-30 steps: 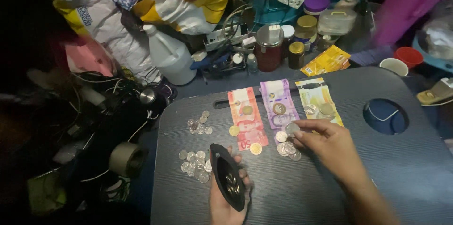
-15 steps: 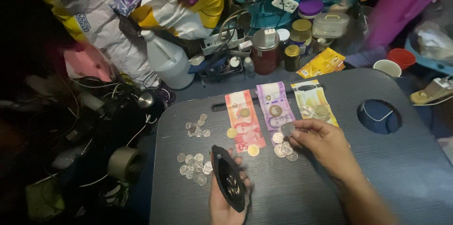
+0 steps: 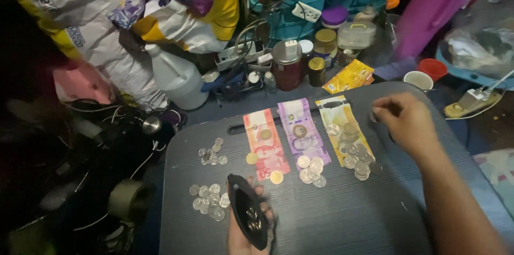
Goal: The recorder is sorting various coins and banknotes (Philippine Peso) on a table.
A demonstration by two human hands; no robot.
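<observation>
My left hand (image 3: 243, 233) holds an open black coin pouch (image 3: 246, 213) at the near edge of a dark grey lap table (image 3: 342, 217); coins show inside it. My right hand (image 3: 405, 122) hovers just right of the yellow banknote (image 3: 336, 118), fingers pinched on what looks like a small silver coin (image 3: 373, 118). A red banknote (image 3: 265, 147) and a purple banknote (image 3: 300, 126) lie left of the yellow one, each with coins on it. Silver coins (image 3: 311, 169) sit below the purple note, and more coins (image 3: 357, 158) lie on the yellow note's near end.
Two loose heaps of silver coins (image 3: 210, 200) lie left of the pouch. Behind the table stand a white jug (image 3: 176, 78), jars (image 3: 286, 65), a yellow packet (image 3: 350, 75), a white cup (image 3: 418, 79) and a red cup (image 3: 432, 67). Cables and a tape roll (image 3: 128, 200) fill the left.
My right hand has moved from the coins below the purple note to the right, past the yellow note, uncovering coins there. The pouch hand stays put. The view shifted right.
</observation>
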